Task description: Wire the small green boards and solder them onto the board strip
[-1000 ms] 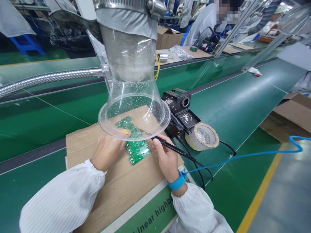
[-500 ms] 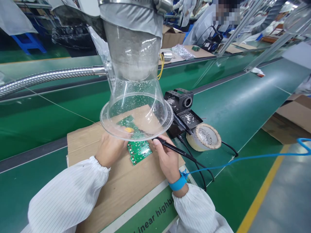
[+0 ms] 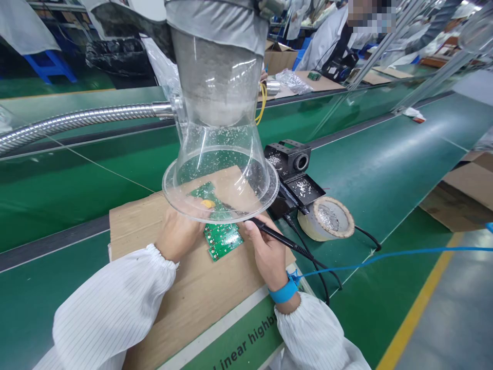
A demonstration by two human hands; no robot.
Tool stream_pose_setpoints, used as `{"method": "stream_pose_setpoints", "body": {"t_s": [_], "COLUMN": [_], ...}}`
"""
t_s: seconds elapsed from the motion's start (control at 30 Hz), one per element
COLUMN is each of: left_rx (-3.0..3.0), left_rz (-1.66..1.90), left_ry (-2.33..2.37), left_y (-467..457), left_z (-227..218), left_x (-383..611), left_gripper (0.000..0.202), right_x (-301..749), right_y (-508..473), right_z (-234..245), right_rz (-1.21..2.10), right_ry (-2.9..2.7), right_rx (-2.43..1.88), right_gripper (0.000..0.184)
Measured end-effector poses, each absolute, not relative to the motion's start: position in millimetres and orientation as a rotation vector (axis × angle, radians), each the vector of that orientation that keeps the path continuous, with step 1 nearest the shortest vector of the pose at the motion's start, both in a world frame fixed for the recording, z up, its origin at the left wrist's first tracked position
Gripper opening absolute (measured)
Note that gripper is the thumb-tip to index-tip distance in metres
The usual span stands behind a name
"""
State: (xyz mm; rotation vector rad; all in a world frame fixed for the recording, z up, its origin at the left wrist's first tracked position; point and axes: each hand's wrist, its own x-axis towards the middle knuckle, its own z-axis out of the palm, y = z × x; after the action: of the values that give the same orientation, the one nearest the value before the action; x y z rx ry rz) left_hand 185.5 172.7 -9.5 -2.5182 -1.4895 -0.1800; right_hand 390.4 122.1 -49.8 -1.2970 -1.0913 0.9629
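Note:
A green circuit board panel (image 3: 221, 237) lies on a sheet of cardboard (image 3: 200, 288), partly under a clear plastic fume hood (image 3: 219, 169). My right hand (image 3: 265, 252) is closed round a black soldering iron (image 3: 279, 238), whose tip reaches under the hood toward the board. A blue wrist strap (image 3: 284, 293) sits on that wrist. My left hand (image 3: 179, 234) rests on the cardboard at the board's left edge. Its fingers are hidden behind the hood rim, near a small yellow spot (image 3: 208, 204).
A black soldering station (image 3: 292, 177) and a tape roll holding solder bits (image 3: 327, 218) stand to the right on the green conveyor belt (image 3: 385, 154). A flexible metal hose (image 3: 80, 121) runs left from the hood. Another person (image 3: 331, 36) works at the far bench.
The view has drifted slightly, shifting everything a little right. Both hands stay at the board with the iron in the same grip.

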Motion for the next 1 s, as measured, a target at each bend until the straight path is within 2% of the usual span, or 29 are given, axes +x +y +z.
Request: {"method": "stream_pose_setpoints", "body": {"t_s": [0.13,0.7,1.0], "left_rx": [-2.514,-2.543,-2.534], "left_rz": [-0.137,-0.361,-0.225], "left_ry": [-1.495,-1.551,-1.562], "left_y": [172,177,184], "left_z": [-9,-12,-9], "left_x": [186,182,183], "left_gripper": [0.033,0.037,0.040], "right_x": [390,389,389], "right_y": [122,121,121], "right_z": [-50,-46,-56], "right_rz": [0.934,0.975,0.967], "right_ry": [-1.061,-1.029,-1.106], "right_rx": [-1.331,-1.321,-1.280], "right_gripper": [0.031,0.034,0.033]}}
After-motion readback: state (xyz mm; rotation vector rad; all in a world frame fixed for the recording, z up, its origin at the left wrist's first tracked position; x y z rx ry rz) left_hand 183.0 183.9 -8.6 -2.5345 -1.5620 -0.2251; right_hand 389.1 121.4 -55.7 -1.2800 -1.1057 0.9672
